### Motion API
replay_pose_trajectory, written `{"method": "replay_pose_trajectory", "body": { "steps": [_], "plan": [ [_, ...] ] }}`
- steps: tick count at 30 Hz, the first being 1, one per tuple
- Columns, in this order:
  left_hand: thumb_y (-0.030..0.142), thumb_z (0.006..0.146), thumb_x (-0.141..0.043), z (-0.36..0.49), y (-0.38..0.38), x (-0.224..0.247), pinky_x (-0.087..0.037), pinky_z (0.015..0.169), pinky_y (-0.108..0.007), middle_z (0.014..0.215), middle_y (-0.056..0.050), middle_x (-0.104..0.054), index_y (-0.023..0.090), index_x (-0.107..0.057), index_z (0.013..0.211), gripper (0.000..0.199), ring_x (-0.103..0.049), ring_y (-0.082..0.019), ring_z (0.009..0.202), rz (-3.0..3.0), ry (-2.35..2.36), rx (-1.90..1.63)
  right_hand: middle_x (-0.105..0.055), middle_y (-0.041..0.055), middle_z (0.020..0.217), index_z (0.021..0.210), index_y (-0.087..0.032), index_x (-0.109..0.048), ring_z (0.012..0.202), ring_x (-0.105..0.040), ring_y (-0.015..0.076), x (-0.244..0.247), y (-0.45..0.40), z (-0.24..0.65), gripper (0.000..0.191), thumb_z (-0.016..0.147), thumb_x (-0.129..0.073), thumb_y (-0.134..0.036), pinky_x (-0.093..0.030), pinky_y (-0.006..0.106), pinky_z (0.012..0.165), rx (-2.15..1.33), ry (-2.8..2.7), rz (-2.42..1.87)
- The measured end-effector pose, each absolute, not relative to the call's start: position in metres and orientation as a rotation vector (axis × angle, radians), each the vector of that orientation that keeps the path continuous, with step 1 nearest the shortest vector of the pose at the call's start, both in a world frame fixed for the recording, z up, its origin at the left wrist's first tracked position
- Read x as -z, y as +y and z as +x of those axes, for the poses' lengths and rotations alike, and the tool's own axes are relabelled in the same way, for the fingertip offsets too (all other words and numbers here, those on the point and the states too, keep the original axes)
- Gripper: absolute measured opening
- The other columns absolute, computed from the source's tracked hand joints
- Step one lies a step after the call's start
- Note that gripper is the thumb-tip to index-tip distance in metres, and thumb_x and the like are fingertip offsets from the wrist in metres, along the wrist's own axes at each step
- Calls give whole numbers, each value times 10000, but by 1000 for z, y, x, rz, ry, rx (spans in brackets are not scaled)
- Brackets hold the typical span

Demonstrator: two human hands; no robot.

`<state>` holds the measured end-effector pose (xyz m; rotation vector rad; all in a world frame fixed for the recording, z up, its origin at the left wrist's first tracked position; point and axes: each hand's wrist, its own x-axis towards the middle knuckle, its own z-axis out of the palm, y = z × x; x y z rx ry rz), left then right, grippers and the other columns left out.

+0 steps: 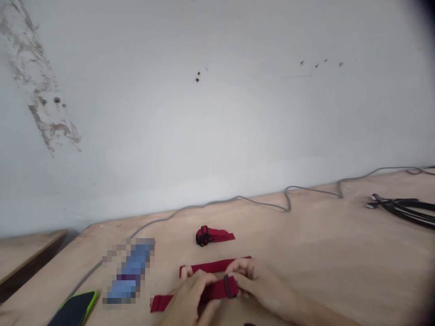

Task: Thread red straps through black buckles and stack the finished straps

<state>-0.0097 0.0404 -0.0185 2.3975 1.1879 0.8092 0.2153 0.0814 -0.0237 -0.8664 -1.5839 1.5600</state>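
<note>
A dark red strap (214, 292) with a black buckle (230, 287) lies across the lower middle of the head view. My left hand (192, 296) holds the strap to the left of the buckle, its fingers bent round the fabric. At the buckle's right side, my right hand (260, 283) pinches the strap end between thumb and fingers. Another stretch of red strap (217, 265) runs just behind both hands. Farther back sits a bundled red strap (222, 235) with black buckles, touched by neither hand.
A phone in a green case (76, 310) lies at the lower left, near a pixelated blue item (136, 267). A thin grey cable (210, 203) runs along the table's back edge by the wall. Coiled black cables (408, 210) rest at the right.
</note>
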Motion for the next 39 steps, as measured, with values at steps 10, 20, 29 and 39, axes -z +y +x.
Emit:
{"method": "replay_pose_trajectory", "body": {
  "steps": [10, 20, 29, 39],
  "plan": [
    [182, 846, -705, -8, 40, 8, -529, 884, -405, 977, -84, -762, 206, -665, 1044, 203, -695, -251, 891, 2715, 1048, -1039, -605, -35, 618, 760, -195, -619, 549, -525, 122, 27, 74, 201, 292, 825, -699, -469, -380, 225, 534, -1422, -1601, -968],
    [180, 812, -721, -6, 32, -3, -540, 955, -431, 1021, -77, -776, 243, -712, 1053, 250, -712, -264, 935, 2535, 1160, -1016, -592, -51, 668, 837, -196, -659, 607, -512, 105, 8, 78, 215, 412, 616, -886, -459, -380, 219, 582, -1763, -1499, -802],
    [220, 834, -693, -5, 29, -5, -523, 933, -475, 935, -105, -772, 209, -733, 912, 89, -709, -272, 912, 2286, 1126, -1179, -659, -20, 669, 767, -166, -760, 557, -501, 91, 14, 89, 224, 318, 646, -868, -439, -348, 227, 574, -1900, -1745, -726],
    [266, 773, -791, -9, 30, 7, -589, 897, -463, 971, -107, -800, 216, -770, 914, 152, -742, -290, 938, 2397, 1132, -1174, -541, -5, 908, 690, -207, -723, 821, -543, 166, 9, 79, 214, 267, 708, -806, -460, -431, 290, 789, -1497, -1807, -771]
  ]
}}
